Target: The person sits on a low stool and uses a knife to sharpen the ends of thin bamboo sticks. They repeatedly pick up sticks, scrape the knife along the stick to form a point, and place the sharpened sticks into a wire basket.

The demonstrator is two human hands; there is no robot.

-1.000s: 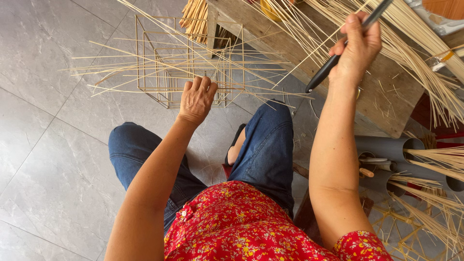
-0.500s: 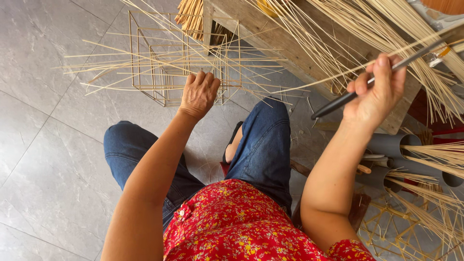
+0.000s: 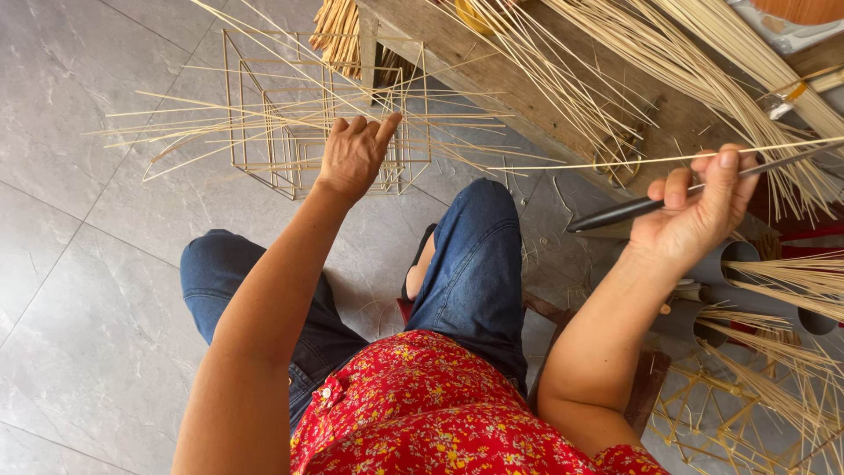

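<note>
My left hand reaches forward onto a box-shaped frame of thin bamboo sticks standing on the floor, fingers curled around its sticks. My right hand is raised at the right and holds a dark, slim knife-like tool together with one long thin bamboo stick that runs leftward towards the frame. I sit with my knees in blue jeans and a red flowered top below.
A wooden bench crosses the top right, covered with bundles of long bamboo sticks. Grey tubes holding more sticks stand at the right. Another stick frame lies at the lower right. Grey floor tiles spread to the left.
My right hand has come down and to the right with the tool, and now also holds a long stick. My left hand has stayed on the frame.
</note>
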